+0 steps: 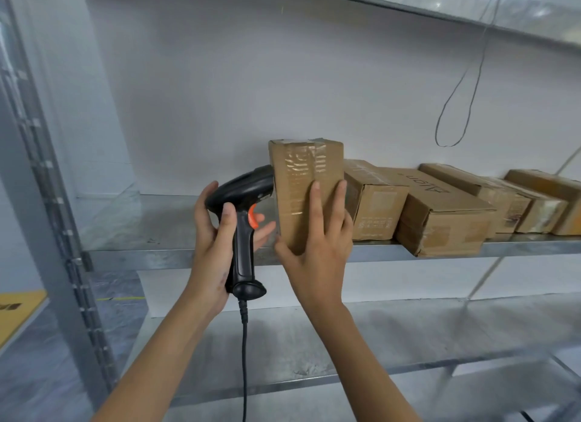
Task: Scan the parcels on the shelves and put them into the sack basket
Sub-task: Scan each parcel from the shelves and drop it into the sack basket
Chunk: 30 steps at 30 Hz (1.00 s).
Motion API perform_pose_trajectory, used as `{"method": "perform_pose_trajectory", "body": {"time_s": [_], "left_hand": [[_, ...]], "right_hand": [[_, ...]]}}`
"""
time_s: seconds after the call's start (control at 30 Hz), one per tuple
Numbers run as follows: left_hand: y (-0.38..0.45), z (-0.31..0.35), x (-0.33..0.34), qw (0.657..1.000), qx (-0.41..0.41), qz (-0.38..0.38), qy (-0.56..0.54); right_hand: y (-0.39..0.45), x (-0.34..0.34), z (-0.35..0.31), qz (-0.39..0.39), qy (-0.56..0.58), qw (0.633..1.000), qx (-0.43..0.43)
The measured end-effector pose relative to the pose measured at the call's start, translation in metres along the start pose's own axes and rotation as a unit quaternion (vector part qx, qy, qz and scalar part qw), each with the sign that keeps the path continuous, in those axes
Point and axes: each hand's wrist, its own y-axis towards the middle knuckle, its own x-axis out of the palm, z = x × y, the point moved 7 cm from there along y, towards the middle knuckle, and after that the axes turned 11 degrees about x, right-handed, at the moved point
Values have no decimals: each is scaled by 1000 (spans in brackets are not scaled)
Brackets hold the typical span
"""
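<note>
My left hand (213,242) grips a black barcode scanner (243,220) with an orange trigger; its head points right, close against the left face of a brown taped parcel (301,176). That parcel stands upright at the front of the metal shelf (132,251). My right hand (317,242) holds it, fingers spread over its near face and thumb at its lower left corner. The scanner's black cable (244,358) hangs straight down. No sack basket is in view.
Several more cardboard parcels (440,214) lie in a row to the right on the same shelf. A lower shelf (314,343) runs beneath, another overhead (440,3). A steel upright (53,201) stands left. A thin wire loop (456,113) dangles at the right.
</note>
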Motion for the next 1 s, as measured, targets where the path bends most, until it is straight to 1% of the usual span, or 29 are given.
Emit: {"method": "perform_pose_trajectory", "body": {"time_s": [0.1,0.2,0.3,0.4,0.5,0.6,0.73,1.0], "left_hand": [[1,12,-6,999,27,12,13],[1,27,-14,996,71,7,59],[-4,38,-19,987,107,-10,123],[-14,47,-19,974,143,-31,171],[-23,52,-16,962,167,-54,211],[-34,52,-15,955,170,-69,233],[-48,52,-15,953,167,-74,243],[-62,39,-19,955,144,-96,243]], "right_hand": [[-3,-9,9,38,42,998,-3],[-5,-18,22,55,115,992,15],[-8,-24,34,50,197,978,40],[-15,-25,36,30,245,968,45],[-21,-26,34,22,254,966,37],[-23,-27,33,22,258,965,36],[-27,-29,38,21,284,957,54],[-64,-31,57,-9,270,960,70]]}}
